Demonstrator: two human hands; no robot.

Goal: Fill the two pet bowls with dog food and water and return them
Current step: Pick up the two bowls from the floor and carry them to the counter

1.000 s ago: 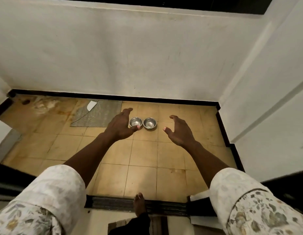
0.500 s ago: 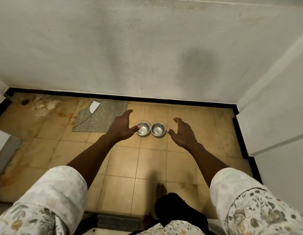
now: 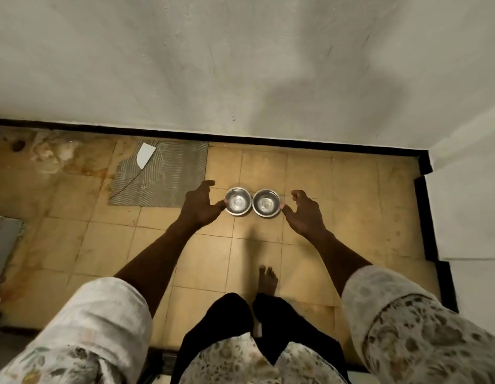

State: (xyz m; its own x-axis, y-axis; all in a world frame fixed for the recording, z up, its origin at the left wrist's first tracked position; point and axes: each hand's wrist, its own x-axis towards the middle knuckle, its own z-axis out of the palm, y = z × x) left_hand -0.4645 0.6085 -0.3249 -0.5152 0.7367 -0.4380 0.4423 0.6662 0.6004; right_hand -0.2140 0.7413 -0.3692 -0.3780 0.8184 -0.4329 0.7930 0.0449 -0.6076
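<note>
Two small steel pet bowls stand side by side on the tan tiled floor, the left bowl (image 3: 237, 201) touching the right bowl (image 3: 266, 203). Both look empty. My left hand (image 3: 199, 205) reaches toward the left bowl from its left side, fingers spread and thumb tip at the rim. My right hand (image 3: 304, 212) mirrors it on the right bowl's right side, thumb tip close to the rim, fingers loosely curled above. Neither hand holds anything.
A white wall (image 3: 240, 65) with a black skirting runs just behind the bowls. A bare patch of grey ridged mortar (image 3: 163, 176) with a white tile shard (image 3: 145, 157) lies to the left. A wall corner (image 3: 462, 189) juts in at right. My bare foot (image 3: 267, 278) stands behind the bowls.
I have stepped forward onto the tiles and the bowls are nearer. Both hands have closed in on the bowls' outer sides, thumbs now at the rims.
</note>
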